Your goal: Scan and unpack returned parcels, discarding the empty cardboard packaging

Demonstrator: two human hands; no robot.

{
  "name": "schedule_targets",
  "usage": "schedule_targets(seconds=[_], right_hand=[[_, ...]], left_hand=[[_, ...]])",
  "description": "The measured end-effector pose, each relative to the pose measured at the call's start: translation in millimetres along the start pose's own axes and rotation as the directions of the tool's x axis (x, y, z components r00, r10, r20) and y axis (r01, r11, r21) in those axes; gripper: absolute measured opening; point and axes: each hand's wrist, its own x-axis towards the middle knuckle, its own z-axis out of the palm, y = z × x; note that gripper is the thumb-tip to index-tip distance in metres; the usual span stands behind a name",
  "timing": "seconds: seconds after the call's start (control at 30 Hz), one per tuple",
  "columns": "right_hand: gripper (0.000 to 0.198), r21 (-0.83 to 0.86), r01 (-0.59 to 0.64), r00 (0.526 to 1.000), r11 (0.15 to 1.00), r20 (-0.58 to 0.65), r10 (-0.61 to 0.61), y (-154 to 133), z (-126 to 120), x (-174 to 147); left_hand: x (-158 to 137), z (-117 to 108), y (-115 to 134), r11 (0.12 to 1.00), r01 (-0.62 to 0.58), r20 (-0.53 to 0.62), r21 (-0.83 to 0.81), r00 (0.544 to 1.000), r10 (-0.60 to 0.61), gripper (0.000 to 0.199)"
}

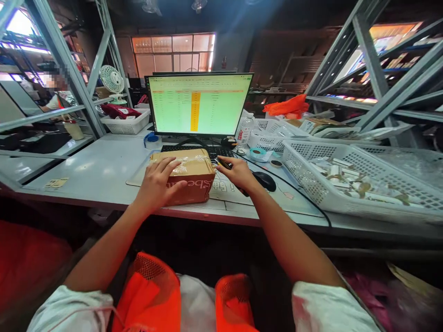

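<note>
A taped brown cardboard box (194, 177) with printed lettering on its near side sits at the front of the desk. My left hand (157, 180) lies on its left part with the fingers spread over the top and the thumb along the near side. At the box's right end, my right hand (237, 173) is closed around a black and yellow utility knife (224, 163). The tip of the knife is close to the box's upper right edge; whether it touches, I cannot tell.
Behind the box stand a keyboard (218, 151) and a monitor (199, 106). To the right are a mouse (265, 181), its cable, tape rolls (258, 154) and a white basket (311, 184) of small packets. Metal frames rise on both sides. A person (57, 92) is at the far left.
</note>
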Motion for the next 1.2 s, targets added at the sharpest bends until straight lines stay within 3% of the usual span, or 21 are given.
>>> schedule_targets(seconds=[0.1, 0.27, 0.37, 0.63, 0.73, 0.87, 0.93, 1.03, 1.2], right_hand=[[0.044, 0.059, 0.017, 0.998, 0.998, 0.060, -0.021, -5.5, -0.4, 22.5], [0.044, 0.088, 0.067, 0.995, 0.994, 0.068, -0.073, -10.6, 3.2, 29.9], [0.044, 0.082, 0.078, 0.996, 0.994, 0.035, -0.082, -13.0, 0.7, 14.2], [0.048, 0.172, 0.096, 0.991, 0.980, 0.076, -0.111, -26.7, -5.6, -51.8], [0.050, 0.078, 0.107, 0.990, 0.991, 0.082, -0.113, -15.1, -17.2, -56.3], [0.052, -0.204, 0.196, 0.980, 0.959, -0.003, -0.200, -16.3, -47.2, -24.0], [0.048, -0.348, 0.291, 0.954, 0.891, 0.031, -0.299, -40.9, -55.5, 0.6], [0.043, -0.496, 0.472, 0.880, 0.729, 0.209, -0.427, -102.8, -44.9, 34.6], [0.039, -0.463, 0.753, 0.657, 0.467, 0.574, -0.490, -193.4, 14.9, 69.6]], left_hand=[[2.4, 28.7, -13.7, 0.979, 0.000, -0.096, 0.206, 0.995, 0.020, 0.038], [-9.3, 49.0, -17.7, 0.955, -0.028, -0.250, 0.296, 0.962, 0.106, 0.030], [-9.7, 45.5, -21.8, 0.955, -0.058, -0.239, 0.290, 0.962, 0.130, 0.028], [-11.2, 39.2, -17.2, 0.972, -0.017, -0.159, 0.234, 0.986, 0.055, 0.028], [-18.0, 44.9, -8.7, 0.971, 0.020, -0.170, 0.239, 0.985, 0.021, 0.028], [-22.3, 61.3, -7.8, 0.974, 0.015, -0.300, 0.227, 0.952, 0.056, 0.034], [-20.8, 69.4, -11.9, 0.973, 0.026, -0.383, 0.230, 0.921, 0.066, 0.039], [-17.8, 75.3, -18.0, 0.972, 0.048, -0.429, 0.231, 0.901, 0.057, 0.039], [-18.4, 70.7, -23.5, 0.981, 0.047, -0.355, 0.189, 0.934, 0.024, 0.034]])
